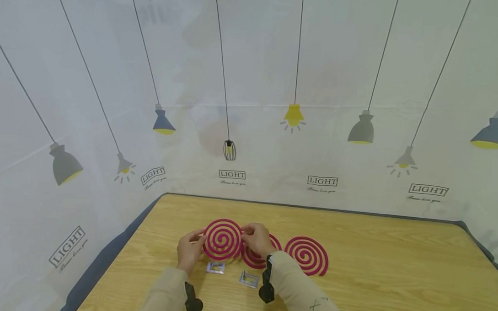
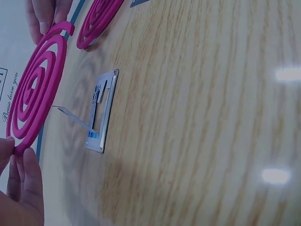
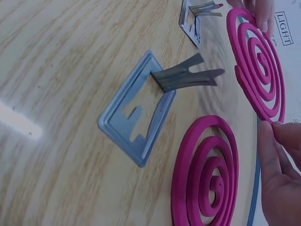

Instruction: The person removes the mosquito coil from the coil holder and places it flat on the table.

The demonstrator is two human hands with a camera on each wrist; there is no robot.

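My left hand (image 1: 189, 250) and right hand (image 1: 257, 239) pinch opposite edges of a magenta mosquito coil (image 1: 222, 239), which they hold tilted up over the table. In the left wrist view the raised coil (image 2: 35, 92) shows its spiral face, with thumb and fingers at its lower rim. Just below it lies a small metal coil stand (image 1: 215, 268) with an upright prong. A second metal stand (image 3: 138, 110), its forked tab bent up, lies nearer my right wrist. Another coil (image 1: 253, 256) rests on the table, partly hidden behind my right hand and forearm.
To the right, a third magenta coil (image 1: 306, 255) lies flat on the wooden table (image 1: 393, 270), beside my right sleeve. A pale wall sheet (image 1: 268, 74) printed with lamps stands behind the table's far edge. Dark straps with black mounts circle both wrists.
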